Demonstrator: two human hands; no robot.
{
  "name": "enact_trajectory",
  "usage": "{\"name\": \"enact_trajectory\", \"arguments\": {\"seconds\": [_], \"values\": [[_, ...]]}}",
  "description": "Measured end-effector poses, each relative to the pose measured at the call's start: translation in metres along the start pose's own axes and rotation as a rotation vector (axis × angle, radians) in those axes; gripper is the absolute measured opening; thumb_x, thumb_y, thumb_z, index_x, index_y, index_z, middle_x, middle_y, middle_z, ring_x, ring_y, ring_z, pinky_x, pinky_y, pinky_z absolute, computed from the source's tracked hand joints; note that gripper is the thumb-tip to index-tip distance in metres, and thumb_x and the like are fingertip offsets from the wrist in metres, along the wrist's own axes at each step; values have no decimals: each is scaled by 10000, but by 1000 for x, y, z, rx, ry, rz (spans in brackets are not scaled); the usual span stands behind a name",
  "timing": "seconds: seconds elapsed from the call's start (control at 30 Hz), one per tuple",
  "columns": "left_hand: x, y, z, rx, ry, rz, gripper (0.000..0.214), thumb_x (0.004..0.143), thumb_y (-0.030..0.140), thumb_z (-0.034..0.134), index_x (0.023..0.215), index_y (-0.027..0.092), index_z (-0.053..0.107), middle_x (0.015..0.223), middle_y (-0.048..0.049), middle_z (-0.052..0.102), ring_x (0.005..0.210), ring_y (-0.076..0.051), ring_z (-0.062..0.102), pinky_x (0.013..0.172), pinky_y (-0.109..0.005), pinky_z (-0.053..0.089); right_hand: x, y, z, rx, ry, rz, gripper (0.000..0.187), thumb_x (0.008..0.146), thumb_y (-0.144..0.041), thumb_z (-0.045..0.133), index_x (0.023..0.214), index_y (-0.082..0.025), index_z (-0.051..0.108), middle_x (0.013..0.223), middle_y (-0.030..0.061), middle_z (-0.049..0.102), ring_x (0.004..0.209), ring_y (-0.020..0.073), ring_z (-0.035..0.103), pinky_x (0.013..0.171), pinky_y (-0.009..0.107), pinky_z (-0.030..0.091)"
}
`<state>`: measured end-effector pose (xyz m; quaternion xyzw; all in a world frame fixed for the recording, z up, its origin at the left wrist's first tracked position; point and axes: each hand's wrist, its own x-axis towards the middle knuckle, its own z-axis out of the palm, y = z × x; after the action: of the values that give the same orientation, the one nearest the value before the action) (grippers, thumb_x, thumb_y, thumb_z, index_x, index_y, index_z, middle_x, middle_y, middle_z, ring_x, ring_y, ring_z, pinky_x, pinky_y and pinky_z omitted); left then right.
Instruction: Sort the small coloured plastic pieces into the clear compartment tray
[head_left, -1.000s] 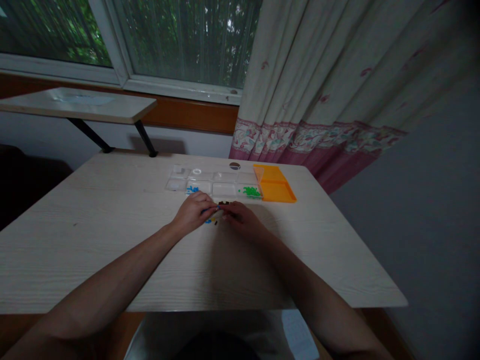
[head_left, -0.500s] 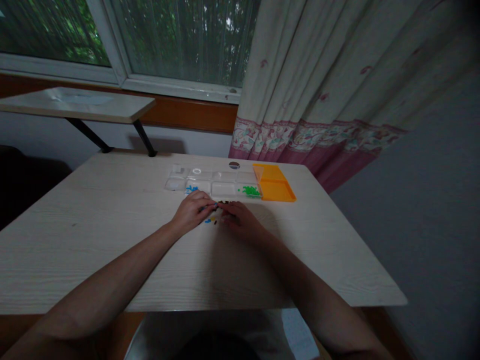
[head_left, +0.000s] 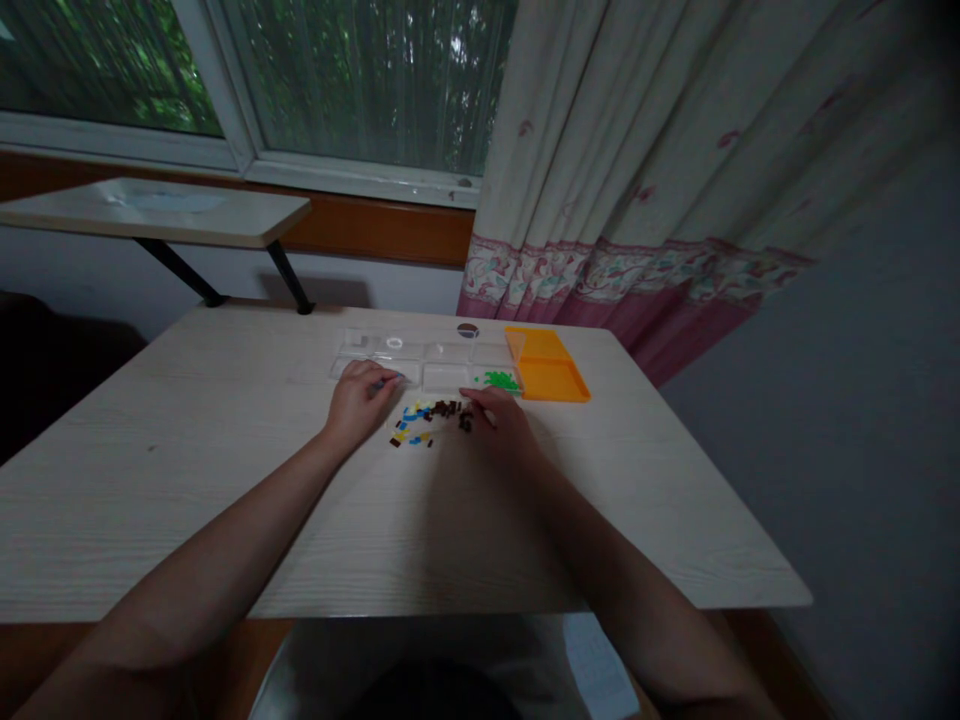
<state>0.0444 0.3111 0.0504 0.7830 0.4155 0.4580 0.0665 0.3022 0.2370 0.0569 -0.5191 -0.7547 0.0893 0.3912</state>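
Note:
A clear plastic box with several compartments (head_left: 444, 358) lies at the far middle of the table, with green pieces (head_left: 501, 380) in its near right cell. Its orange lid (head_left: 546, 366) lies open to the right. A small heap of blue, yellow and brown pieces (head_left: 429, 417) sits loose on the table in front of the box. My left hand (head_left: 358, 399) reaches over the box's near left cell, fingers pinched together on something too small to name. My right hand (head_left: 501, 418) rests at the right edge of the heap, fingers curled down on the table.
The pale wooden table (head_left: 225, 470) ends near my body and at the right. A small dark round thing (head_left: 468, 330) lies behind the box. A second tabletop (head_left: 150, 210) stands at the back left under the window. A curtain (head_left: 645, 180) hangs at the right.
My left hand has moved away from the heap, up and left to the box. My right hand has shifted a little right. The loose pieces, covered before, now show.

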Motion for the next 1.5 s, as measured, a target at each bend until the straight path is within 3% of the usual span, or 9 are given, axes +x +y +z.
{"name": "enact_trajectory", "arguments": {"seconds": [0.13, 0.3, 0.53, 0.97, 1.5], "values": [[2, -6, -4, 60, 34, -30, 215, 905, 358, 593, 868, 198, 733, 846, -58, 691, 863, -209, 578, 840, -367, 438, 2, 1, -6, -73, -7, 42, 268, 892, -171, 523, 1064, -188, 728, 957, 87, 695, 935, 217, 602, 886, 371, 465], [3, -9, -5, 140, 31, -75, 239, 903, 388, 590, 871, 203, 737, 856, -59, 697, 888, -230, 584, 885, -397, 424, 6, -5, -15, -268, -159, 70, 114, 845, -269, 667, 846, -213, 766, 884, 57, 692, 895, 210, 581, 822, 342, 419], [2, -11, -2, 144, 28, -108, 242, 900, 399, 583, 887, 216, 741, 874, -62, 695, 914, -242, 586, 901, -407, 428, 7, -17, -26, -556, -331, 48, 170, 888, -312, 622, 886, -237, 774, 893, 66, 678, 908, 217, 555, 789, 338, 347], [1, -10, -2, 135, 23, -112, 256, 906, 403, 582, 889, 203, 741, 869, -57, 695, 896, -231, 594, 908, -393, 430, 6, -14, -23, -478, -421, 10, 148, 884, -305, 641, 959, -258, 760, 970, 47, 690, 984, 213, 560, 861, 347, 339], [0, -16, 1, 135, -2, -123, 245, 899, 395, 581, 909, 214, 746, 911, -63, 705, 931, -241, 602, 919, -411, 432, 5, -14, -21, -512, -416, 21, 198, 905, -372, 620, 1000, -255, 748, 966, 56, 682, 985, 220, 563, 861, 338, 349]]}}
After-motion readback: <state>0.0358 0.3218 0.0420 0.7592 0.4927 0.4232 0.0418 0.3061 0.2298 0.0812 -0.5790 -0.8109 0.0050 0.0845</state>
